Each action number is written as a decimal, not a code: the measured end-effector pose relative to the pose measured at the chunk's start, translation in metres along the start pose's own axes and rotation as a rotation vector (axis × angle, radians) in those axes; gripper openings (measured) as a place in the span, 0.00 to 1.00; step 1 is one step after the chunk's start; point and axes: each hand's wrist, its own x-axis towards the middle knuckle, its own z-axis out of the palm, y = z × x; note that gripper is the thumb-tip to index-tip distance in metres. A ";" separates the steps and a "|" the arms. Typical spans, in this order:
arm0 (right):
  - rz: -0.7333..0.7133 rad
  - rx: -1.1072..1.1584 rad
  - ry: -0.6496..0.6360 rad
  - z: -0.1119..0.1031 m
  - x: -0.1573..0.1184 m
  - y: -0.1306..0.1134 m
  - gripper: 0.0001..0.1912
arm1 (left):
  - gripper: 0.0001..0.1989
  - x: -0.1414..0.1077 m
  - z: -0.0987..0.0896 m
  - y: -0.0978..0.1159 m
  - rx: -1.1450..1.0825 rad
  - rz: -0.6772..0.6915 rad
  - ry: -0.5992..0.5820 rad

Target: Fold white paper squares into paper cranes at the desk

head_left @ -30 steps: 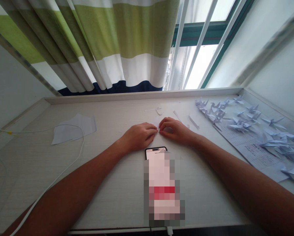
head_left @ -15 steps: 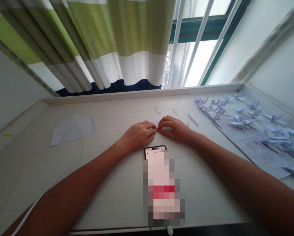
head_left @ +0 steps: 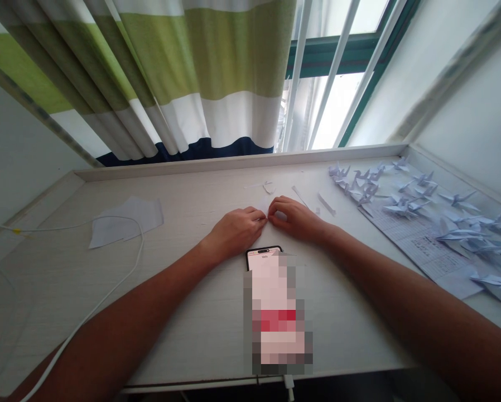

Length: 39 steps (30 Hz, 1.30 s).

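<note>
My left hand (head_left: 239, 230) and my right hand (head_left: 295, 219) meet fingertip to fingertip over the middle of the table. Both are closed in a pinch on a small piece of white paper (head_left: 260, 206), most of which the fingers cover. A little of it shows pale just beyond the fingertips; its folds cannot be made out. Directly below my hands lies a phone (head_left: 271, 290) with its screen lit, plugged into a white cable at its near end. Thin paper strips (head_left: 326, 202) and a curled paper scrap (head_left: 269, 187) lie just past my hands.
Several folded paper cranes (head_left: 405, 205) cover the right side of the table (head_left: 200, 335), some on a printed sheet (head_left: 418, 245). Loose white paper (head_left: 127, 220) lies at left, crossed by a white cable (head_left: 139, 251). A raised ledge (head_left: 183, 166) runs along the back beneath a curtain (head_left: 234, 67).
My hands stay together at the same spot, with the right fingers shifting slightly at the pinch. The camera view has turned a little, so the cranes appear slightly further left.
</note>
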 end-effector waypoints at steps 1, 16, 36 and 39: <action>0.002 0.013 0.002 0.000 0.000 0.000 0.05 | 0.14 -0.001 0.001 0.000 -0.018 -0.007 0.019; 0.016 0.064 0.016 -0.002 -0.002 -0.001 0.06 | 0.14 -0.001 0.005 0.004 -0.061 -0.056 0.108; 0.095 0.037 0.078 0.001 0.004 0.003 0.05 | 0.15 -0.003 0.011 0.002 -0.203 -0.160 0.163; 0.107 0.052 0.088 -0.001 0.002 0.002 0.04 | 0.17 -0.002 0.011 0.002 -0.194 -0.126 0.151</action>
